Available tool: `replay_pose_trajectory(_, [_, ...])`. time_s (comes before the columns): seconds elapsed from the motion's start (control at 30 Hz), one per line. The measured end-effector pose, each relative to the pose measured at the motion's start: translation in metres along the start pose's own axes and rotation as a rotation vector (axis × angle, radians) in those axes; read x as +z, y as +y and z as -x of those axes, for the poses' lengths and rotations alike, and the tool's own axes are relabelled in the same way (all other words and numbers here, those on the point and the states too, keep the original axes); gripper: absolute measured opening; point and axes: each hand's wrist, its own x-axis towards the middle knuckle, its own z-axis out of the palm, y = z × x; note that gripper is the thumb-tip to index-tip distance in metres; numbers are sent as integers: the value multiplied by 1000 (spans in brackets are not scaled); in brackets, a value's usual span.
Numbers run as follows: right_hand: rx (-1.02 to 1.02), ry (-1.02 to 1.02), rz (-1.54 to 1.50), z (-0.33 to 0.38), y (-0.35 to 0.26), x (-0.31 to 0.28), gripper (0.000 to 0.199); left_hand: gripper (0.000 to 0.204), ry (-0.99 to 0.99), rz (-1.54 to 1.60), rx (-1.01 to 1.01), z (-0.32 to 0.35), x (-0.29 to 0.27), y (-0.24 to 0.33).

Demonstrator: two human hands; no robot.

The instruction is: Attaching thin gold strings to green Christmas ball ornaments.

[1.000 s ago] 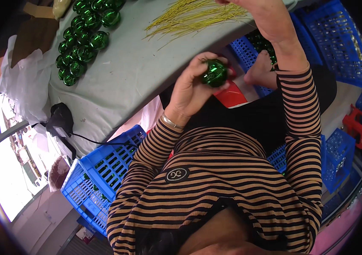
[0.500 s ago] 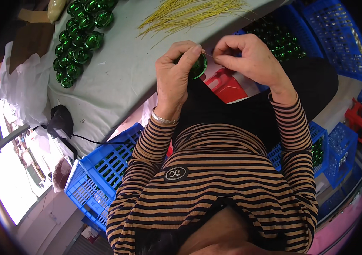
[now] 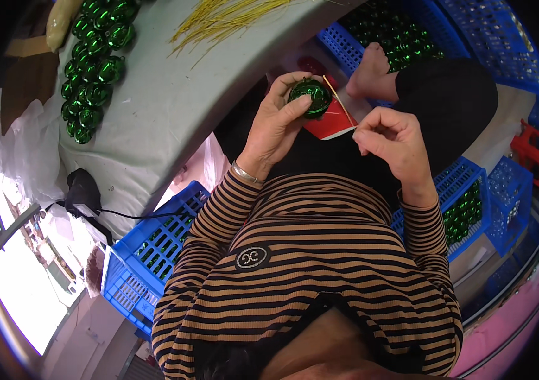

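Note:
My left hand (image 3: 272,123) is closed around a shiny green ball ornament (image 3: 312,96), its thumb lying across the ball's near side. A thin yellow strand (image 3: 338,98) slants from beside the top of the ball down to my right hand (image 3: 396,142). The fingertips of that hand pinch the strand's lower end. Whether the strand is fixed to the ball, I cannot tell. Behind the ball is a red plastic object (image 3: 336,121) with a pale edge, partly covered.
Green ornaments (image 3: 95,63) lie clustered on the cloth-covered table (image 3: 149,107), with loose yellow strands (image 3: 225,19) to their right. Blue crates (image 3: 174,234) stand left and right, several holding green balls. A red stool (image 3: 532,152) is far right. A bare foot (image 3: 371,69) shows ahead.
My right hand has drawn down and right with the yellow strand, away from my left hand. The ball has turned into fuller view. The view has shifted, and a bare foot now shows.

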Motion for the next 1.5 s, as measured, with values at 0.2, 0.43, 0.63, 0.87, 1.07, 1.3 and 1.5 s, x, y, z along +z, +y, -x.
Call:
replay_pose_trajectory(0.2, [105,-22,-46,6,14,-2,8,45,-79,107,-77,-4,8,-5])
replay_pose_trajectory(0.43, [137,-35,-124,5,25,-2,9,35,-143,57,-136,-6,5,-8])
replay_pose_trajectory(0.63, [139,27,-164,-4,37,1,10,24,-63,83,-126,-4,10,-27])
replay_pose_trajectory(0.87, [113,63,-383,-6,44,1,7,21,44,221,-88,-12,15,-30])
replay_pose_trajectory(1.07, [114,-13,-707,-3,39,2,12,24,143,150,-63,-22,17,-26])
replay_pose_trajectory(1.3, [-74,125,-557,-8,49,8,10,27,153,-10,-10,-23,18,-18])
replay_pose_trajectory(1.5, [-23,115,-230,-8,47,-1,7,25,-32,-309,-32,-22,13,-4])
